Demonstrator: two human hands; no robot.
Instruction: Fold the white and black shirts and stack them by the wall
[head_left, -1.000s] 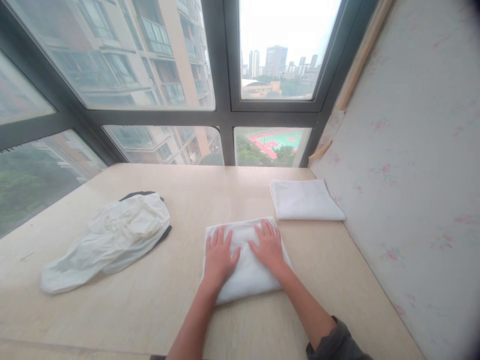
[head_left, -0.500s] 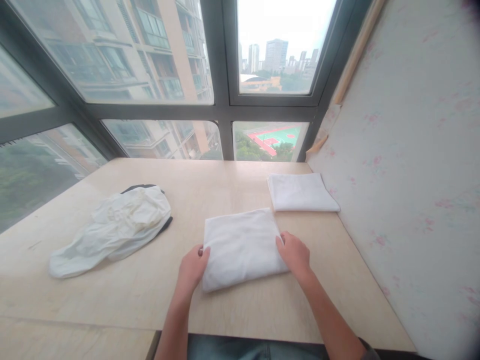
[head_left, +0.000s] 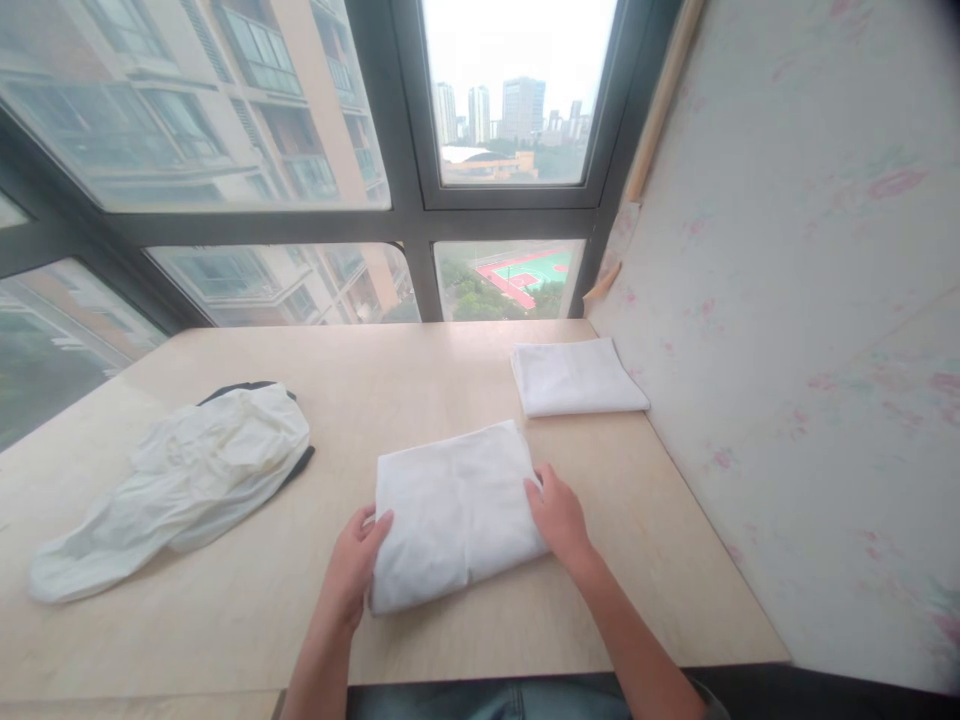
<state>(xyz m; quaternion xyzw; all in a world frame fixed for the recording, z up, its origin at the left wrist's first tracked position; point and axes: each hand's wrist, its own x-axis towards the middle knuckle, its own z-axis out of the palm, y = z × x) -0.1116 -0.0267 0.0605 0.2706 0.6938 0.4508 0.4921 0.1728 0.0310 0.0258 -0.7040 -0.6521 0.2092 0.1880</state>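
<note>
A folded white cloth (head_left: 457, 515) lies in front of me, slightly turned, its right side farther from me than its left. My left hand (head_left: 356, 560) grips its left edge, thumb on top and the other fingers partly hidden beneath. At the right edge, my right hand (head_left: 559, 512) holds the cloth the same way, thumb over the top. Another folded white cloth (head_left: 577, 378) rests farther back on the right, beside the wall. To the left is a crumpled off-white garment (head_left: 195, 470) with dark trim, touched by neither hand.
The pale wooden surface (head_left: 420, 375) reaches back to dark-framed windows (head_left: 412, 225). A wall with floral paper (head_left: 787, 330) bounds the right side. Torn wallpaper hangs near the window corner. The surface's front edge runs just before my lap.
The view has swung to the right, so everything sits farther left. Both hands keep hold of the cloth, which is slightly more tilted, and its left side looks nearer to me.
</note>
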